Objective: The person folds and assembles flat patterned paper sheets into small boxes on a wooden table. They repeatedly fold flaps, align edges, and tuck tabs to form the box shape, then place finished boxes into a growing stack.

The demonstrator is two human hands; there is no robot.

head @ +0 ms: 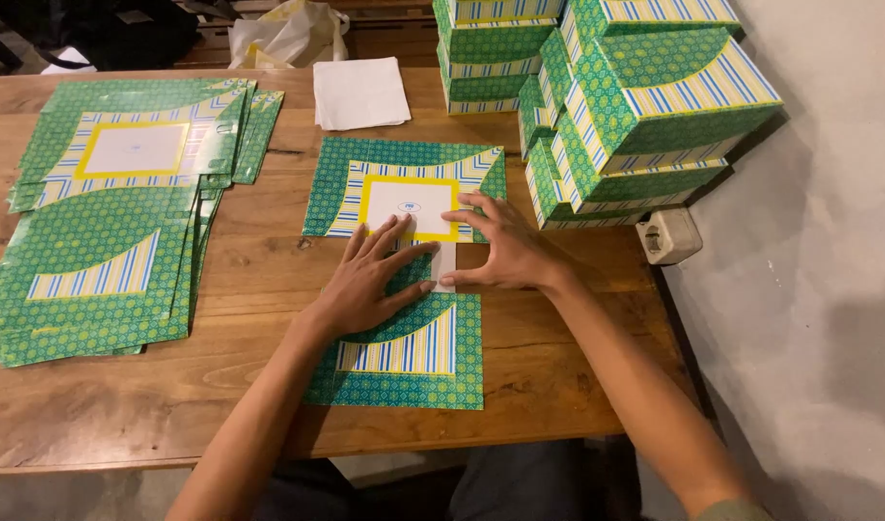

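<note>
Both forearms reach up from the lower frame — the left hand (370, 285) and right hand (496, 249) lie flat, fingers spread, grasping nothing, pressing the flat green box blank (404, 265) at centre frame on the wooden table (558, 376). Press evenly along the fold — keeping edges square.

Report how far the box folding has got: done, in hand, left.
Done: folded green boxes stacked at the table's far right corner. In hand: the left hand and right hand press one flat box sheet at its middle. Left: a stack of flat sheets at left.
</note>
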